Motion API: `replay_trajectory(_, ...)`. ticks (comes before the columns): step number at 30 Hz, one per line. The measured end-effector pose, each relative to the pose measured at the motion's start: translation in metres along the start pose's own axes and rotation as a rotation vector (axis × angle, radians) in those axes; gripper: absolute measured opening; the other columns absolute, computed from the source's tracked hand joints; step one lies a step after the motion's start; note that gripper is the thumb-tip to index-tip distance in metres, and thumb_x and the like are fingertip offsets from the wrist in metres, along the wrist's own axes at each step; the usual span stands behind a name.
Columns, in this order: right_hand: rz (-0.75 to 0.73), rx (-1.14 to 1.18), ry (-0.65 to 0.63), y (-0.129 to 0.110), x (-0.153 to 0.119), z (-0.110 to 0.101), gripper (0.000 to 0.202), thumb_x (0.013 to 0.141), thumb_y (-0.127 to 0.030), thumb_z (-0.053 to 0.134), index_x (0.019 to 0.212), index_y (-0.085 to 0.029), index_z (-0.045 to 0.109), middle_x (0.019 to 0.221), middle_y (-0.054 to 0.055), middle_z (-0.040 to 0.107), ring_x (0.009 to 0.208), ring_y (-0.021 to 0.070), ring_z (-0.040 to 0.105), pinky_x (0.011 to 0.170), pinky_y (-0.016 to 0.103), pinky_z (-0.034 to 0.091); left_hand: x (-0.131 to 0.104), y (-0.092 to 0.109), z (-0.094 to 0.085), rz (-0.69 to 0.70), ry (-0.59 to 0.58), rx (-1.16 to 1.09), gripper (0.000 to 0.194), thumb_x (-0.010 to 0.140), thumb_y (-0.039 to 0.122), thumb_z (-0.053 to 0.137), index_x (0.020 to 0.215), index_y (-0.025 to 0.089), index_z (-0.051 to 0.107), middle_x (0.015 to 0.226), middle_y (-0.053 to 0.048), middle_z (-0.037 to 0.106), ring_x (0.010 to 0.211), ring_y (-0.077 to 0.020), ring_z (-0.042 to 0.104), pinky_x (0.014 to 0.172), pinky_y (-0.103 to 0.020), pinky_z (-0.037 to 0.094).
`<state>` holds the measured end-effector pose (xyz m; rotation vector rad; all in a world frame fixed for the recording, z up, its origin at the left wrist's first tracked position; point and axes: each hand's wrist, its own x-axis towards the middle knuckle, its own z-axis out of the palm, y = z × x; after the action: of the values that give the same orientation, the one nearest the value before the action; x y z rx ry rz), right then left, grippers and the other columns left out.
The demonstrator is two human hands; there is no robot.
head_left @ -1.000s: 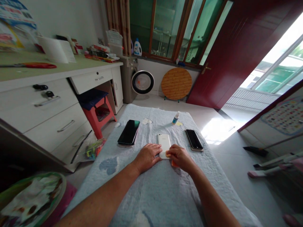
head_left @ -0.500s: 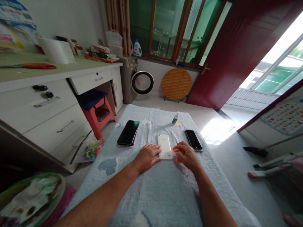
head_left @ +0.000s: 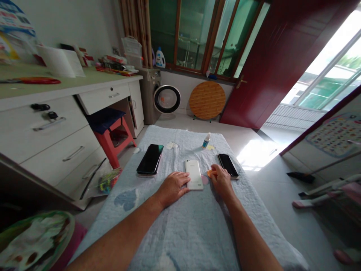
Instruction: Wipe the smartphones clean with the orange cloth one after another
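A white smartphone (head_left: 193, 175) lies back side up on the pale blue cloth-covered table (head_left: 191, 229). My left hand (head_left: 175, 186) grips its left edge, fingertips on the back and thumb by the lower corner. Just right of this phone, my right hand (head_left: 221, 178) is closed on a small orange cloth (head_left: 212, 172), mostly hidden under the fingers. Close by my right hand is a black-screened smartphone (head_left: 228, 165). Farther left rests a larger black smartphone (head_left: 150, 160), seemingly stacked on another. A small spray bottle (head_left: 206, 140) stands upright beyond them.
On the left is a white-drawered desk (head_left: 72, 130) holding a paper roll. A red stool (head_left: 111, 139) is tucked beneath it. A bin (head_left: 66, 241) stands at lower left. Beyond the table are a washing machine with its door open (head_left: 167, 99) and a round wooden tabletop (head_left: 207, 100).
My right hand has moved slightly right and up, off the white smartphone's edge, with the orange cloth. My left hand stays on the phone. The view has shifted a little.
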<state>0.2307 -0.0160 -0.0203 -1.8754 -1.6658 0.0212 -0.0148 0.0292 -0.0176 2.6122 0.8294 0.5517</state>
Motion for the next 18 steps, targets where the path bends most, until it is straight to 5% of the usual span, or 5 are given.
replay_trajectory(4,-0.024,0.081,0.042,-0.001,0.0,0.001,0.029,0.08,-0.02,0.05,0.108,-0.019,0.06,0.108,0.009,0.053,0.085,0.0181,0.055,0.077,0.032,0.044,-0.002,-0.001,-0.001,-0.005,0.009,0.006,0.034,0.082,0.031,0.067,0.114,0.021,0.063,0.131,-0.01,0.059,0.118,-0.024,0.056,0.104,-0.043,0.038)
replay_trajectory(12,0.016,0.002,0.049,-0.008,0.0,0.002,0.019,0.087,-0.029,0.049,0.08,-0.018,0.062,0.084,0.005,0.053,0.07,0.0156,0.051,0.068,0.028,0.04,-0.003,-0.001,-0.001,-0.023,0.036,0.035,0.037,0.08,0.034,0.068,0.114,0.021,0.062,0.131,-0.01,0.059,0.119,-0.026,0.054,0.106,-0.047,0.034)
replay_trajectory(18,0.047,-0.209,0.116,-0.016,-0.002,-0.004,0.018,0.083,-0.033,0.057,0.088,-0.019,0.067,0.098,0.009,0.057,0.092,0.0241,0.046,0.081,0.038,0.033,-0.004,0.001,-0.004,-0.025,0.052,0.017,0.038,0.079,0.036,0.068,0.114,0.021,0.062,0.125,-0.009,0.062,0.115,-0.0264,0.055,0.106,-0.048,0.033)
